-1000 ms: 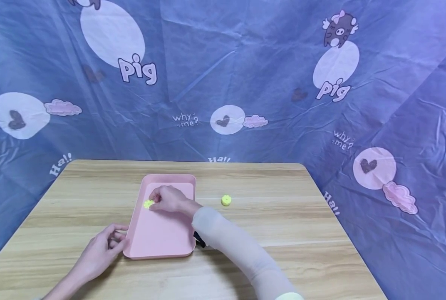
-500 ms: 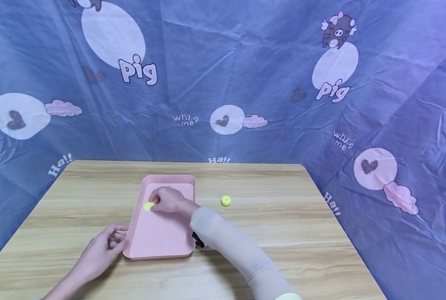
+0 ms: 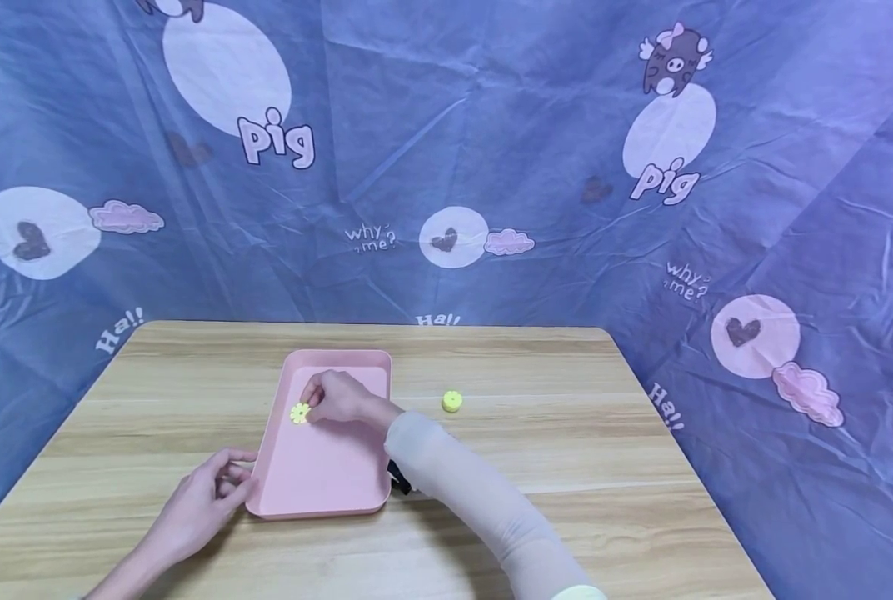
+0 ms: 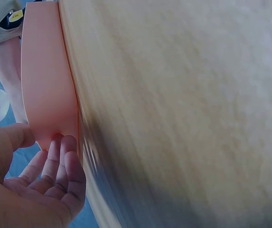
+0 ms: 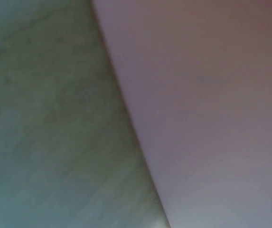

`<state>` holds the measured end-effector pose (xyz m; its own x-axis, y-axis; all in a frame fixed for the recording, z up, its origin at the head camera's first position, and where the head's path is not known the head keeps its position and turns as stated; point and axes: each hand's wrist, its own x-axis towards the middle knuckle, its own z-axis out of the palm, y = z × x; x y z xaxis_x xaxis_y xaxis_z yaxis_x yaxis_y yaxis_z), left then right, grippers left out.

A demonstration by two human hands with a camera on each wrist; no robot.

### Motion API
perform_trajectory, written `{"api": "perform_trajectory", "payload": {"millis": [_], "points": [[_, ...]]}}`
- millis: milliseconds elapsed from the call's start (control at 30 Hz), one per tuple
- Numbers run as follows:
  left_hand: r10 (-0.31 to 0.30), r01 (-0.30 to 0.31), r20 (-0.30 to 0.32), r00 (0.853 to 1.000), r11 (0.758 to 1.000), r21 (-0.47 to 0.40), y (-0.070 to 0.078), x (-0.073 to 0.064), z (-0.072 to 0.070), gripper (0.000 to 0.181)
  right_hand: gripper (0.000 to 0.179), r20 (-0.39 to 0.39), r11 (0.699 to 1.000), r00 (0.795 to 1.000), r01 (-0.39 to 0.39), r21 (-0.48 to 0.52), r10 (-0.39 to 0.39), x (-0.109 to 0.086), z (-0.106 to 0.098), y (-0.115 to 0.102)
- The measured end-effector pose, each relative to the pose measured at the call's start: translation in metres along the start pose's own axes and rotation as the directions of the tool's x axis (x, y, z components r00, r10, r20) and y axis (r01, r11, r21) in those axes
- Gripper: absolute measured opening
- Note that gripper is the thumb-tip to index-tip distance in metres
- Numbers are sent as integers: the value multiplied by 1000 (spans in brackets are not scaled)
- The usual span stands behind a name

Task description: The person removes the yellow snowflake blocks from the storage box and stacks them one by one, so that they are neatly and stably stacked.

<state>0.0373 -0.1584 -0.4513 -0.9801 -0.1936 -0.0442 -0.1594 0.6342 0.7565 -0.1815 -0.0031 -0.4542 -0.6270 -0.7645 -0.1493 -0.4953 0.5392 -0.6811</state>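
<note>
A pink rectangular tray [image 3: 326, 467] lies on the wooden table. At its left near corner, my left hand [image 3: 210, 496] holds it. In the left wrist view the thumb is at the rim and the fingertips press the outer wall [image 4: 48, 71]. My right hand [image 3: 337, 396] reaches over the tray and pinches a yellow flower-shaped piece [image 3: 300, 413] by its right side, close over the tray floor near the left wall. The right wrist view has only the blurred tray [image 5: 211, 118] and table, with the hand out of sight.
Right of the tray, another yellow flower-shaped piece [image 3: 452, 402], thicker, sits on the table [image 3: 551, 467]. Blue printed cloth [image 3: 371, 167] hangs behind and beside the table. The right sleeve [image 3: 476, 500] crosses the tray's right edge, with a black device [image 3: 399, 477] at the wrist.
The yellow piece at my right fingertips has shifted slightly right and nearer, and more of its flower outline shows. My left hand and the tray stay in place.
</note>
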Motion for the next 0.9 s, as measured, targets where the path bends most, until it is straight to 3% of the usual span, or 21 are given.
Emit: {"api": "perform_trajectory", "payload": {"millis": [167, 367, 700, 900], "points": [[-3, 3, 6, 1000, 1000, -1, 0, 1, -1, 34, 15, -20, 1000, 1000, -4, 18, 5, -1, -2, 1], [-7, 7, 8, 1000, 1000, -7, 0, 1, -2, 34, 17, 19, 1000, 1000, -1, 3, 1, -1, -2, -2], [-2, 2, 9, 1000, 1000, -5, 1, 1, -2, 34, 21, 31, 996, 999, -19, -91, 22, 1, -1, -5], [-2, 2, 14, 1000, 1000, -13, 1, 1, -3, 33, 19, 46, 996, 999, -18, -90, 22, 1, -1, -6]]}}
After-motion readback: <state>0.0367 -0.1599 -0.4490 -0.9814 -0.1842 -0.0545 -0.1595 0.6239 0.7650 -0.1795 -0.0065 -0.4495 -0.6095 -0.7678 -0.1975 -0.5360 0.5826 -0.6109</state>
